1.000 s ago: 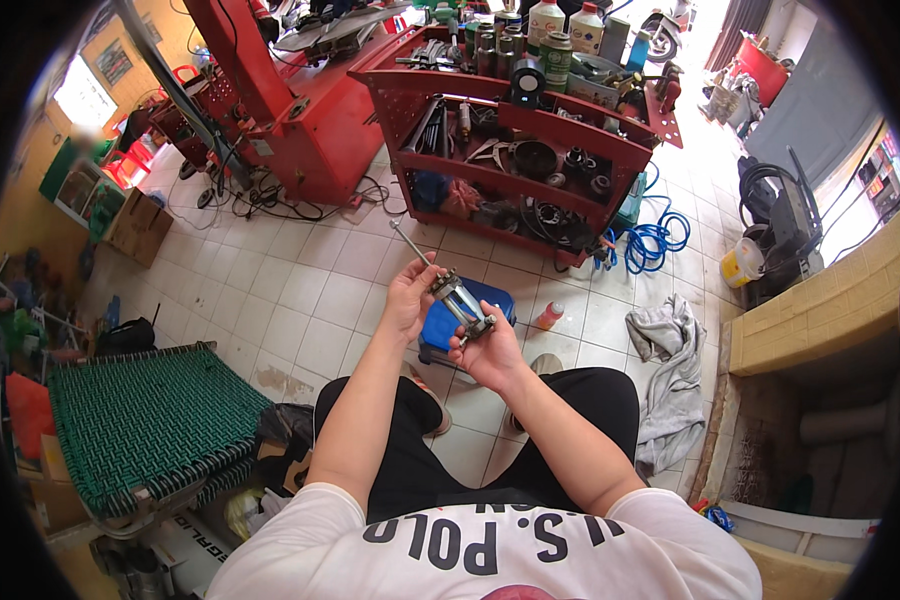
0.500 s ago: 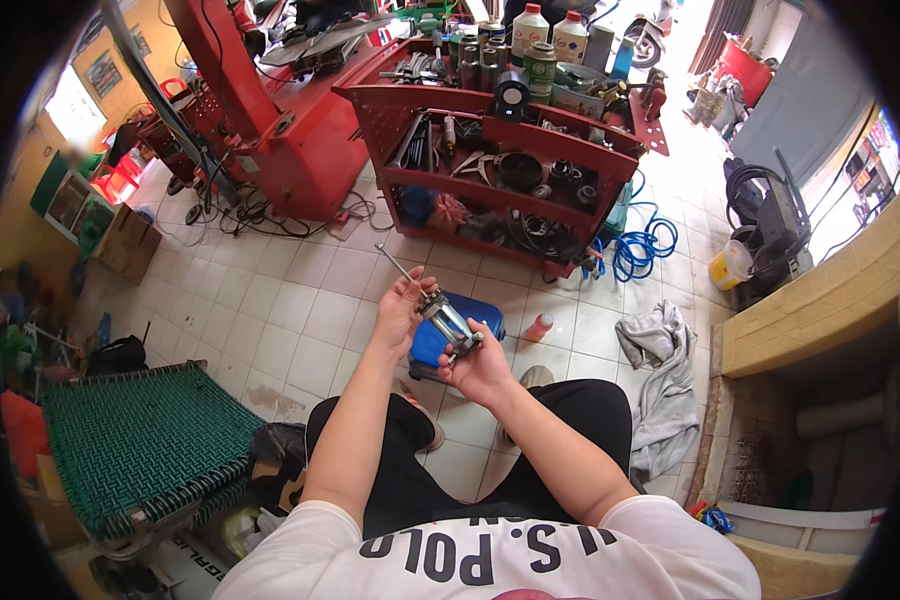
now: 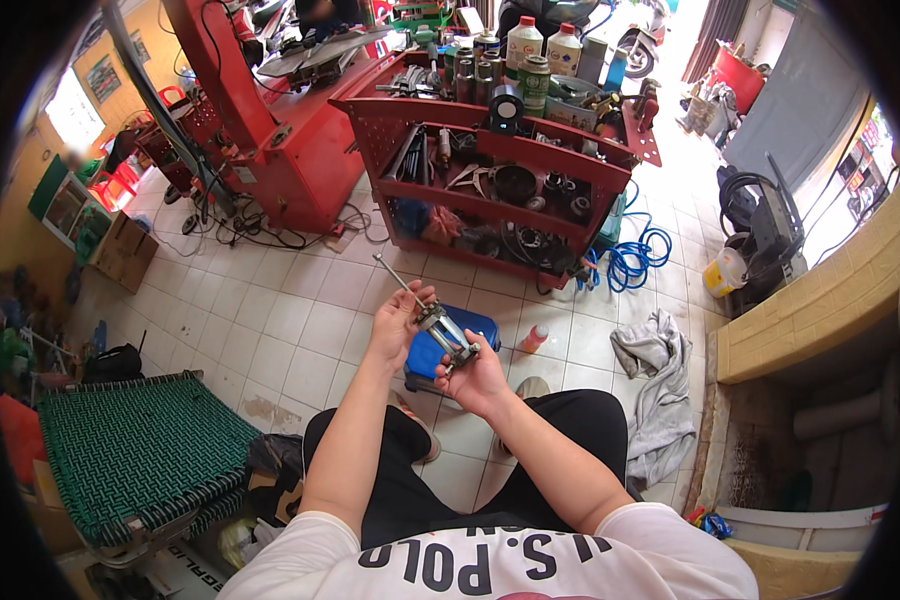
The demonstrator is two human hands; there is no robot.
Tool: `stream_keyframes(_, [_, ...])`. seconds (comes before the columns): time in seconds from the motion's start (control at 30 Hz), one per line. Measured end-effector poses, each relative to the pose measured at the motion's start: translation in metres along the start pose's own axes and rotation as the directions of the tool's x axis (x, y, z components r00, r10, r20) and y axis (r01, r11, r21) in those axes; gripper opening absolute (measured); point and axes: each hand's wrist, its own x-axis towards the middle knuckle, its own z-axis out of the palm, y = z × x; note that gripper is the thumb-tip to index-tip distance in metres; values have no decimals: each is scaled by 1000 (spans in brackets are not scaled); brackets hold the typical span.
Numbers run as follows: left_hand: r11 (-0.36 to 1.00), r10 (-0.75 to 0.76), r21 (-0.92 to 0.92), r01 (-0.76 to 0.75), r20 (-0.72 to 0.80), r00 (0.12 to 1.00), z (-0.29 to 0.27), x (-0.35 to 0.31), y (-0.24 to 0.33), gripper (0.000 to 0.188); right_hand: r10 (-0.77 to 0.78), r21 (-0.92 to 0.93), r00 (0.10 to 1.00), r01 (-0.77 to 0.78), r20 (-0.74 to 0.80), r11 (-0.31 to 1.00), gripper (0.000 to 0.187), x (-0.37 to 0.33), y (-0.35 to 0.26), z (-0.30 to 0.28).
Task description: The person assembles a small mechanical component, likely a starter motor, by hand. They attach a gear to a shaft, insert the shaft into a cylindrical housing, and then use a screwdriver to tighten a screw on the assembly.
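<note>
The fingers [image 3: 420,292] of your left hand [image 3: 394,326] are bent round the upper end of a metal tool [image 3: 449,328], near the foot of its thin rod [image 3: 395,277], while your right hand [image 3: 482,377] holds the lower end. The tool sits tilted in the air over the blue box [image 3: 425,351], its rod leaning up and away toward the box's far left.

If either grip loosens, the smooth metal could slip and drop onto the box or the hard tiles [image 3: 310,300] around it. The rod juts well past your left hand, so a sudden turn could make the tool twist in your grip. Your skin could get pinched between its narrow bars. A careless foot could tip the small pinkish bottle [image 3: 534,339] just right of the box.

The tool looks like bare, shiny steel: a slim rod, a rounded collar and straight bars. The box has a broad, flat lid. Farther right of it, a soft grey cloth [image 3: 660,395] lies crumpled; well left of it stands a green woven seat [image 3: 145,450] with a ribbed weave.
</note>
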Motion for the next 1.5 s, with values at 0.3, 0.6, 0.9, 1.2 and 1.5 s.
stream_keyframes(0.3, [996, 47, 75, -50, 32, 998, -24, 4, -2, 33, 13, 22, 999, -14, 44, 1000, 44, 4, 5, 2])
stream_keyframes(0.6, [997, -6, 76, -1, 89, 996, -3, -4, 1, 40, -1, 85, 999, -3, 42, 996, 39, 7, 5, -9])
stream_keyframes(0.9, [994, 1, 110, 2, -22, 1000, -52, 15, -9, 36, 8, 6, 997, -9, 80, 1000, 42, 5, 5, -3])
stream_keyframes(1.2, [999, 52, 9, -53, 57, 997, -2, -3, 1, 32, -8, 27, 998, 7, 65, 1000, 41, 3, 4, -6])
stream_keyframes(1.5, [993, 121, 14, -121, 22, 992, -13, 5, -2, 40, 3, 22, 998, -5, 61, 1000, 42, 8, 1, -5])
